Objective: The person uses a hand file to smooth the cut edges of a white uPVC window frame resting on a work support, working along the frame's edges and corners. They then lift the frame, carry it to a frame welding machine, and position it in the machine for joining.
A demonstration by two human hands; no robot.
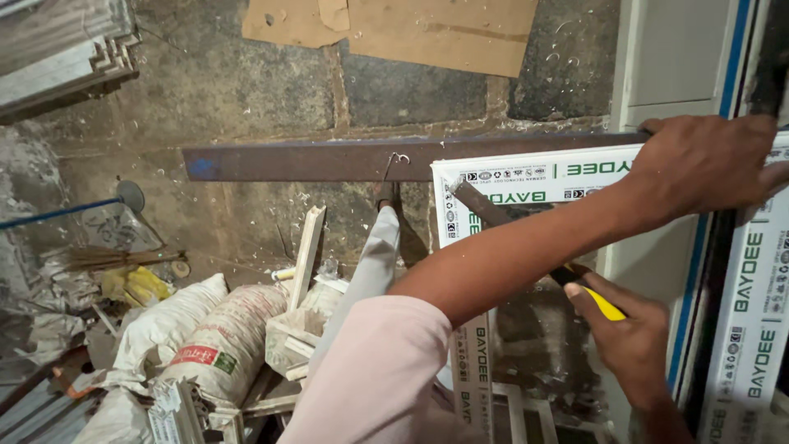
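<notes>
Head view, looking down at a cluttered workshop floor. Left hand [707, 168], reaching across the body, is pressed down over the top corner of a white window-frame profile [534, 182] covered in printed protective film, fingers curled over the far edge, pinning it. Right hand [629, 337] is closed tight around the yellow-and-black handle of a chisel-like tool [493, 215], whose dark flat blade angles up into the frame's inside corner, tip at or very near the corner joint; exact contact is hard to tell. The frame sits at right of view, its top rail lying along a long rusty steel bar [329, 160] that runs left to right, a second film-wrapped profile [752, 321] just beside it at far right. Judging by looks: the frame is rigid hollow plastic, light for its size, film surface likely slick, edges easy to chip or scratch with the blade, so a flat palm on the rail near the corner seems the sound hold; the tool is stiff, best held well back on the handle. Below left: white woven sacks [201, 337], offcut scraps, cardboard [427, 29] on the stone floor [246, 90] at top.
</notes>
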